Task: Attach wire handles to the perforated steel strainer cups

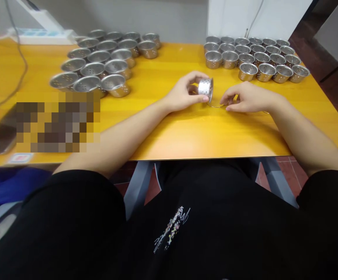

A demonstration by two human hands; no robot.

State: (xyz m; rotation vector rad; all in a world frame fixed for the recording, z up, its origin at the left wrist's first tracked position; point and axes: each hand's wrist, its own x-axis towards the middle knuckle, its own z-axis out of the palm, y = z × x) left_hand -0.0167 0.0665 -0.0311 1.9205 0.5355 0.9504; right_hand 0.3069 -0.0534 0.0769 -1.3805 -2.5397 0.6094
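Note:
A small perforated metal cup (205, 88) lies tipped on its side in my left hand (184, 93), thumb below and fingers above, its rim facing right. Just right of the cup, my right hand (246, 97) has its thumb and fingers pinched on a thin wire (216, 106). That wire curves from beneath the cup's rim to the right fingertips, and another bit of it shows by the right wrist. Both hands are over the yellow table (186, 134).
Several metal cups (115, 85) stand in rows at the back left, and several more (248, 72) at the back right. A power strip (40, 36) with cables lies at the far left. A dark flat device (1, 134) rests near the left front edge, beside a pixelated area.

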